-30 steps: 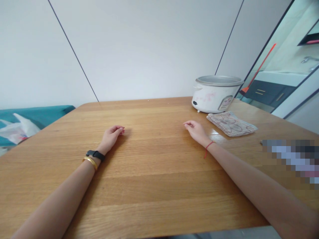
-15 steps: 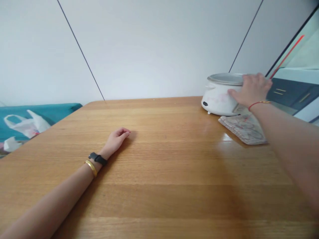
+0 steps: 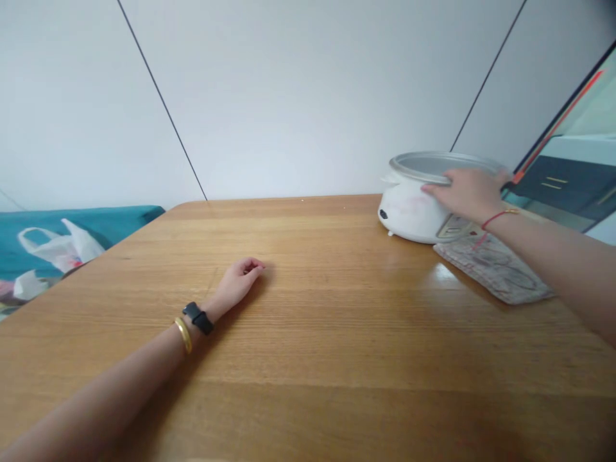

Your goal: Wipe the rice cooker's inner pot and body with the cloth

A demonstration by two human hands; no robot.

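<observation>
A white rice cooker (image 3: 414, 205) with a metal rim and no lid stands at the far right of the wooden table (image 3: 308, 333). My right hand (image 3: 464, 191) grips its near rim and side, fingers curled over the edge. A red string sits on that wrist. My left hand (image 3: 238, 282) rests on the tabletop near the middle, fingers loosely curled, holding nothing. A black band and a gold bangle are on the left wrist.
A folded patterned cloth (image 3: 495, 269) lies on the table just in front of the cooker, under my right forearm. A teal seat (image 3: 96, 221) with white plastic bags (image 3: 52, 247) stands beyond the table's left edge. White wall panels rise behind.
My right hand left the tabletop, reached to the rice cooker and took hold of its rim. The cooker has shifted slightly toward me and left. The left hand stayed put.
</observation>
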